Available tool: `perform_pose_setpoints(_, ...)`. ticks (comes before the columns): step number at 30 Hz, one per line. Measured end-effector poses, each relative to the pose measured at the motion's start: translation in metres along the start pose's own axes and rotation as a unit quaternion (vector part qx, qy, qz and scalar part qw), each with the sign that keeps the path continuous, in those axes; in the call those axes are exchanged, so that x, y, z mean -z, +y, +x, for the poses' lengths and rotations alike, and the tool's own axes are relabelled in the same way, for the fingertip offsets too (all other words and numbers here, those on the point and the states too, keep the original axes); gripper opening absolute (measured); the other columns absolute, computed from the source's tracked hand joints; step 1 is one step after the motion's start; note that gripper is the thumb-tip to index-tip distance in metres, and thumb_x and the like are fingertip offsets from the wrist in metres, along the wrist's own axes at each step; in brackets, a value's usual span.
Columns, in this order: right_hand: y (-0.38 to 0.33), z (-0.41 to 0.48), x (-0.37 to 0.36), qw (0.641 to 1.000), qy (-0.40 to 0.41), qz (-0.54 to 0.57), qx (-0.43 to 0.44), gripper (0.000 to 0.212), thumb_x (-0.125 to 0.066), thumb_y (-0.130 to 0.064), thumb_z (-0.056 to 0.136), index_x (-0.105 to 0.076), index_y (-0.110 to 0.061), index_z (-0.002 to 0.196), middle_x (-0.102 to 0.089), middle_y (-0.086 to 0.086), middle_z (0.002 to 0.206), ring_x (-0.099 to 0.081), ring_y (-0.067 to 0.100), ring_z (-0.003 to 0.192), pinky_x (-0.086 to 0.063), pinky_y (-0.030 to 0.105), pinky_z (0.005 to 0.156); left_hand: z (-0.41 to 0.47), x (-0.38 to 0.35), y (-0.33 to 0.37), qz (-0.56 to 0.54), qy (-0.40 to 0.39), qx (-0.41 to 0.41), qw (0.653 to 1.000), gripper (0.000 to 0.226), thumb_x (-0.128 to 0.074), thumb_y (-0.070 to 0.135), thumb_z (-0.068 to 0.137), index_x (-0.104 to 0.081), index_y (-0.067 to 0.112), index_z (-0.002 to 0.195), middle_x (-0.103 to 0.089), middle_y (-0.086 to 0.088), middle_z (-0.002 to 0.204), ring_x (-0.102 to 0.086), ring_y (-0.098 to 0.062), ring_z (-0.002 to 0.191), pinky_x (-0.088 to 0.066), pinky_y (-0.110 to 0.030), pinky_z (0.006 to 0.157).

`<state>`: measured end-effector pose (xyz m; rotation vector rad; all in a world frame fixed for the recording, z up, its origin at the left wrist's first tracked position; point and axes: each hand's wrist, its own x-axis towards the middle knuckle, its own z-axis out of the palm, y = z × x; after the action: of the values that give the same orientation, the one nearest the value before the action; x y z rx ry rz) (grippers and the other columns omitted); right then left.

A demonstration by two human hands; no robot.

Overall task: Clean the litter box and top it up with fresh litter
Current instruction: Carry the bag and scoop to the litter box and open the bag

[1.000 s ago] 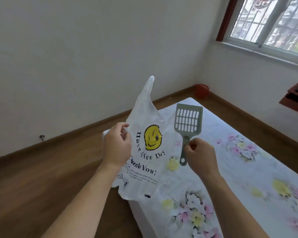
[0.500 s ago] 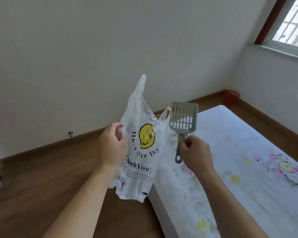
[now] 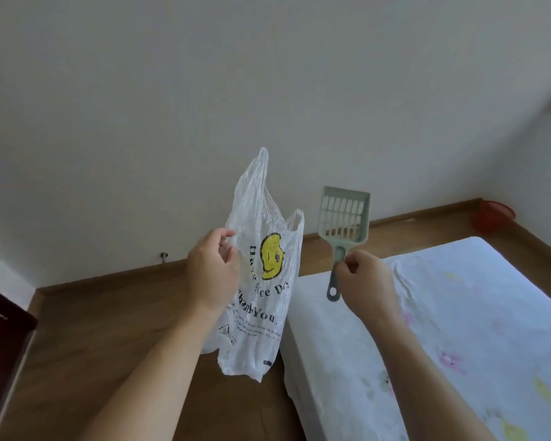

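Scoop [image 3: 344,218] handle pinched in right hand [image 3: 365,281] fingers; left hand [image 3: 212,270] fingers grip bag [image 3: 261,281].

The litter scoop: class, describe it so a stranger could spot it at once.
Start at the flowered bed. Above its near corner, the right hand pinches a handle. That is the litter scoop, grey-green, blade up and slotted, unlike the clear smiley plastic bag beside it.

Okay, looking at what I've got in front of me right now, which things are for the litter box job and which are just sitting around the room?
For the job:
- plastic bag with the smiley face, held in the left hand
- slotted litter scoop, held by its handle in the right hand

Just lying about:
- mattress with the floral sheet
- red bucket in the corner
- dark furniture at the left edge
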<state>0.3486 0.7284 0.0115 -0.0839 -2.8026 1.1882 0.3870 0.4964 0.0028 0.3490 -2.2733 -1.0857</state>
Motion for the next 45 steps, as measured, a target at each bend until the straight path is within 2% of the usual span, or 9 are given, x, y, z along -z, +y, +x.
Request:
perform_pose_setpoints(3,-0.013,0.044,-0.014,1.000,-0.005,0.014,0.015,0.025,-0.055,-0.015,0.088,-0.057,-0.007,0.064,-0.061,0.001,0.061,-0.048,0.013,0.051,-0.039,0.025,0.045,0.037,-0.013,-0.006,0.001,0.009,0.001,1.000,0.023,-0.057,0.007,0.093,-0.065,0.013,0.113,-0.065,0.001,0.098,-0.061,-0.007,0.086,-0.054,-0.022,0.076)
perform_pose_setpoints(9,-0.045,0.118,-0.040,0.999,-0.003,0.000,0.040,0.029,-0.056,-0.015,0.089,-0.055,-0.008,0.062,-0.057,-0.001,0.057,-0.047,0.008,0.049,-0.038,0.011,0.043,0.106,-0.030,-0.026,0.018,0.019,-0.010,1.000,0.023,-0.058,0.006,0.092,-0.065,0.013,0.113,-0.065,0.002,0.097,-0.059,-0.004,0.082,-0.046,-0.011,0.071)
perform_pose_setpoints(15,-0.082,0.186,-0.091,0.999,-0.014,-0.024,0.033,0.028,-0.055,-0.017,0.090,-0.057,-0.007,0.064,-0.060,0.003,0.058,-0.049,0.013,0.050,-0.034,0.024,0.044,0.194,-0.039,-0.064,0.024,0.003,-0.043,0.999,0.024,-0.059,0.005,0.092,-0.066,0.012,0.113,-0.066,0.001,0.100,-0.062,-0.008,0.086,-0.053,-0.019,0.077)
perform_pose_setpoints(21,-0.122,0.251,-0.152,0.999,0.023,-0.025,0.003,0.024,-0.056,-0.014,0.086,-0.059,-0.003,0.064,-0.060,0.004,0.057,-0.050,0.015,0.053,-0.037,0.025,0.047,0.296,-0.055,-0.108,0.018,-0.026,-0.074,0.997,0.022,-0.059,0.005,0.091,-0.068,0.012,0.110,-0.066,0.004,0.095,-0.058,0.003,0.079,-0.045,-0.007,0.070)
perform_pose_setpoints(27,-0.150,0.312,-0.182,0.997,0.068,-0.013,-0.043,0.024,-0.055,-0.013,0.085,-0.059,-0.004,0.063,-0.060,0.003,0.057,-0.050,0.016,0.052,-0.038,0.027,0.046,0.393,-0.083,-0.123,-0.005,-0.063,-0.118,0.991,0.022,-0.061,0.005,0.090,-0.067,0.012,0.110,-0.066,0.004,0.095,-0.059,0.001,0.077,-0.051,-0.014,0.071)
perform_pose_setpoints(30,-0.147,0.343,-0.184,0.994,0.088,0.000,-0.070,0.026,-0.057,-0.016,0.087,-0.060,-0.007,0.063,-0.061,0.003,0.059,-0.053,0.018,0.053,-0.042,0.029,0.046,0.429,-0.113,-0.121,-0.014,-0.088,-0.122,0.989,0.022,-0.060,0.006,0.091,-0.067,0.012,0.111,-0.065,0.005,0.094,-0.058,0.003,0.077,-0.046,-0.006,0.069)
perform_pose_setpoints(33,-0.136,0.379,-0.179,0.989,0.107,0.011,-0.105,0.026,-0.057,-0.018,0.090,-0.064,-0.012,0.066,-0.063,-0.002,0.064,-0.056,0.010,0.051,-0.038,0.019,0.042,0.464,-0.154,-0.117,-0.034,-0.105,-0.133,0.985,0.022,-0.062,0.003,0.089,-0.067,0.011,0.109,-0.064,0.004,0.095,-0.057,0.006,0.076,-0.043,-0.001,0.069)
perform_pose_setpoints(40,-0.108,0.476,-0.171,0.976,0.163,0.018,-0.144,0.028,-0.057,-0.015,0.091,-0.061,-0.015,0.063,-0.062,-0.004,0.062,-0.053,0.006,0.051,-0.036,0.013,0.039,0.539,-0.262,-0.096,-0.069,-0.166,-0.178,0.968,0.024,-0.060,0.004,0.090,-0.066,0.013,0.111,-0.062,0.007,0.094,-0.059,0.002,0.079,-0.052,-0.015,0.074)
perform_pose_setpoints(45,-0.095,0.540,-0.153,0.970,0.184,0.010,-0.156,0.030,-0.057,-0.016,0.091,-0.059,-0.018,0.061,-0.063,-0.005,0.063,-0.054,0.006,0.051,-0.035,0.013,0.044,0.585,-0.328,-0.069,-0.082,-0.202,-0.214,0.952,0.023,-0.060,0.003,0.090,-0.066,0.013,0.111,-0.062,0.007,0.095,-0.059,0.002,0.079,-0.051,-0.013,0.074)
